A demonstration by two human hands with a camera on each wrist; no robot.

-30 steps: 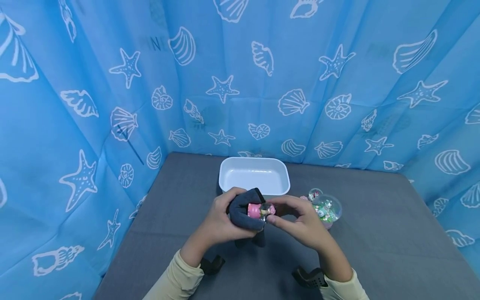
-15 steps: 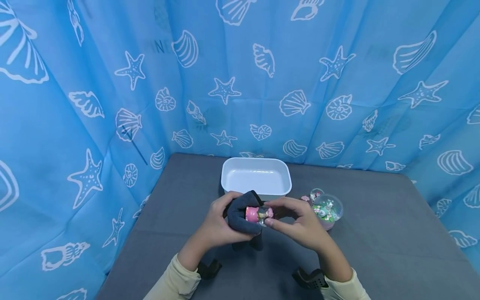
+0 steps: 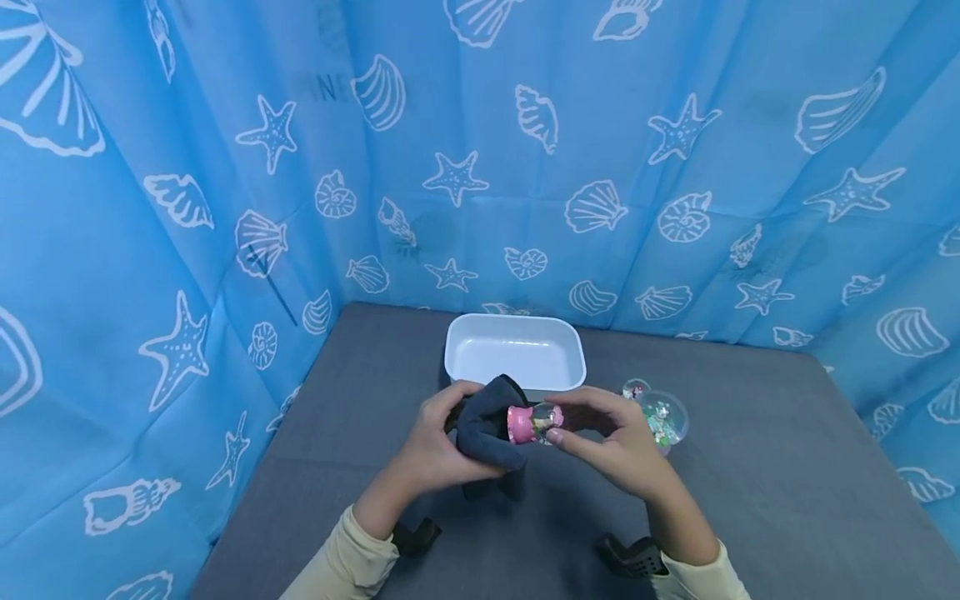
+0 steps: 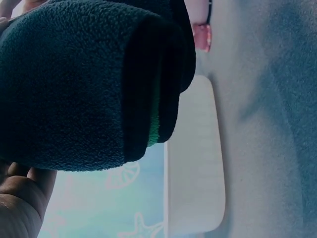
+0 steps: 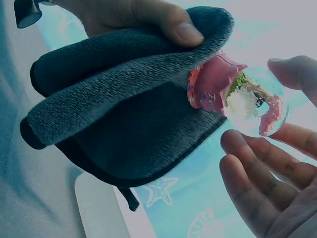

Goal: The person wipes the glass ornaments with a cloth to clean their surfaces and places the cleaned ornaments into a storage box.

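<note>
My left hand [image 3: 435, 442] grips a folded dark blue-grey towel [image 3: 477, 433], its thumb pressing the fold from above in the right wrist view. Between thumb and fingers, my right hand [image 3: 618, 433] pinches a small snow globe [image 5: 255, 101] by its clear dome. Pink at the base, the globe lies tipped sideways, with pink and green bits inside. That base sits right at the towel's open fold. In the left wrist view the towel [image 4: 74, 94] covers most of the left hand, and the globe is hidden.
A white rectangular basin [image 3: 515, 354] stands behind the hands on the grey-covered table [image 3: 360, 375]. Right of it are a larger snow globe [image 3: 663, 419] and a small one [image 3: 634, 389], partly behind the right hand. A blue shell-print curtain [image 3: 480, 225] surrounds the table.
The right hand and the snow globe have shifted a little to the right, and more of the pink base shows outside the towel. The left hand keeps its grip on the towel.
</note>
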